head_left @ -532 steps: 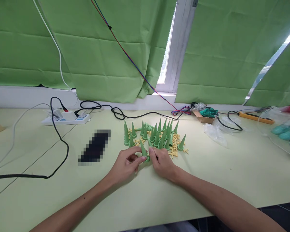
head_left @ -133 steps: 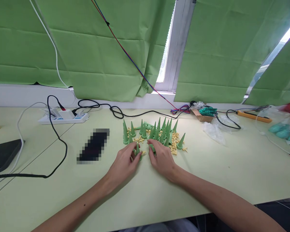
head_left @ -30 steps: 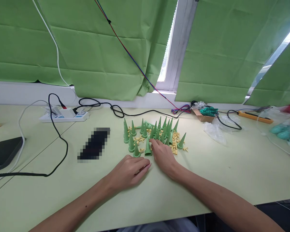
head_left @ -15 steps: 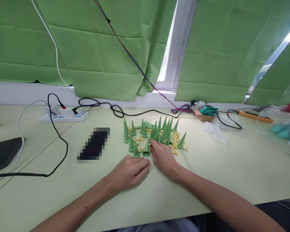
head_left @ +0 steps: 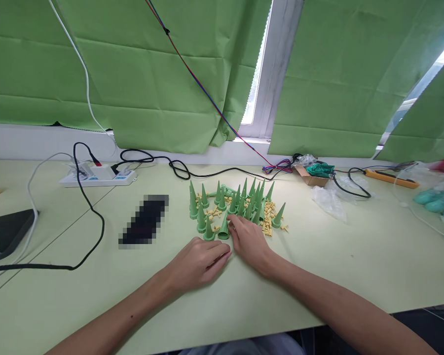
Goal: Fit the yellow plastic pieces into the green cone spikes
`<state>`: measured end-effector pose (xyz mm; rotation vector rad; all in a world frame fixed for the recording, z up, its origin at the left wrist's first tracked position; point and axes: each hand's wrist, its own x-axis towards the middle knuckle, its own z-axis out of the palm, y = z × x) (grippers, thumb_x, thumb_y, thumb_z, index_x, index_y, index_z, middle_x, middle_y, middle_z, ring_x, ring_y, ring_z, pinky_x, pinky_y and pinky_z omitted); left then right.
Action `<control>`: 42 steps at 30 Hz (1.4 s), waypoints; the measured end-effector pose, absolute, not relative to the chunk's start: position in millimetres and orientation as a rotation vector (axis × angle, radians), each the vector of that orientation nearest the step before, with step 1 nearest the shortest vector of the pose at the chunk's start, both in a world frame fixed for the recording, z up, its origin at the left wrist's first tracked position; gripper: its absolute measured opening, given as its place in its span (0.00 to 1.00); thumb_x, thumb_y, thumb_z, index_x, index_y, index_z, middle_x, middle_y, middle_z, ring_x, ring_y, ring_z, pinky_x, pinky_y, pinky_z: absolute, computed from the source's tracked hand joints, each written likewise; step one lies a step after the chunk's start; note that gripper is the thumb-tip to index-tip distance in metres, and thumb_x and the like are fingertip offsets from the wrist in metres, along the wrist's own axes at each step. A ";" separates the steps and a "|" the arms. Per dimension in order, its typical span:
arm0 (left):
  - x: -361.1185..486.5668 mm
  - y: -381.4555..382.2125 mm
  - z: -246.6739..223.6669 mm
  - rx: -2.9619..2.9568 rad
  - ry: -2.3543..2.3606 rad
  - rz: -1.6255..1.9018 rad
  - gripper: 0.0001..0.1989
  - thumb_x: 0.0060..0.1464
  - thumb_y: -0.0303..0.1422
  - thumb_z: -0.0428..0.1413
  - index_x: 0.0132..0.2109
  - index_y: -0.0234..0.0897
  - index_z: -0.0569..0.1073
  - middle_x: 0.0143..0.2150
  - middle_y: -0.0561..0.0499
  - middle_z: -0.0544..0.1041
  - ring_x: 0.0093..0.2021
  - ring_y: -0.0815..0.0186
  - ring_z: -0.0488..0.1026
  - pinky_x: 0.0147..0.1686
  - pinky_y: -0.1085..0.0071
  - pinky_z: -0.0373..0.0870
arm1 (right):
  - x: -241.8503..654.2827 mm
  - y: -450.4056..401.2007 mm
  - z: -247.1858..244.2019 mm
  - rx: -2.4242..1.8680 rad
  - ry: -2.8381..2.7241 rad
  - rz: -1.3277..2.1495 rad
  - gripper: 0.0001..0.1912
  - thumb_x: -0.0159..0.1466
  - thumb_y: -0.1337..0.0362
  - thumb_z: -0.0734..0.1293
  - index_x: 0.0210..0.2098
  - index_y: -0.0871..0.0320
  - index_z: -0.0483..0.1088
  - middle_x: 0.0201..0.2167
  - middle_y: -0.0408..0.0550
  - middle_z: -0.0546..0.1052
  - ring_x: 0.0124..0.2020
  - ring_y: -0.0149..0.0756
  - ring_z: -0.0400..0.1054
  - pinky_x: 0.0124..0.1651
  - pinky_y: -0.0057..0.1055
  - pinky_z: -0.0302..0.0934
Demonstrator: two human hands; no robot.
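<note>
Green curtains [head_left: 163,88] hang over the window behind a pale table [head_left: 340,286], whose near edge runs slantwise below the forearms. Room for moving extends along both sides of the arms: on the left as far as a dark, pixelated rectangle [head_left: 144,222], on the right toward the clear plastic bag [head_left: 329,204]. By the far edge stands a small cardboard box [head_left: 311,180], and in it sits a crumpled green bundle [head_left: 320,170].

Left hand [head_left: 205,261] rests on the table before the cones, its fingers curled together; whether they enclose something, I cannot tell. Right hand [head_left: 249,239] reaches to the front of the group with bent fingers, beside the upper part of a lying green cone [head_left: 223,230] — I cannot tell if they grip it. This cone has its open base toward the person and its tip pointing away; its long axis goes from near to far. Around it, upright green cones [head_left: 278,218] point upward — among small yellow pieces [head_left: 267,221].
</note>
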<state>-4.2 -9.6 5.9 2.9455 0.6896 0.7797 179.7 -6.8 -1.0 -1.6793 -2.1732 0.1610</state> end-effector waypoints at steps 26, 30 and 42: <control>-4.1 -9.8 6.9 2.969 0.701 0.706 0.15 0.68 0.29 0.45 0.34 0.36 0.71 0.24 0.55 0.71 0.23 0.70 0.68 0.25 0.70 0.55 | 178.5 -7.8 -4.8 -1.626 -2.102 0.117 0.09 0.68 0.71 0.61 0.46 0.56 0.68 0.41 0.49 0.77 0.38 0.40 0.73 0.31 0.29 0.55; -4.1 -9.0 7.1 2.955 0.731 0.719 0.15 0.68 0.29 0.45 0.33 0.36 0.71 0.23 0.55 0.70 0.22 0.70 0.67 0.25 0.70 0.55 | 177.9 -8.0 -4.1 -1.634 -2.092 0.128 0.09 0.69 0.73 0.60 0.44 0.56 0.68 0.40 0.49 0.76 0.36 0.38 0.73 0.30 0.28 0.55; -2.1 -4.5 6.0 2.691 1.083 0.661 0.14 0.65 0.29 0.46 0.30 0.37 0.69 0.24 0.54 0.73 0.23 0.68 0.68 0.26 0.72 0.57 | 179.4 -7.3 -8.6 -1.537 -2.019 0.129 0.07 0.69 0.72 0.61 0.44 0.56 0.68 0.41 0.48 0.77 0.36 0.38 0.73 0.30 0.28 0.56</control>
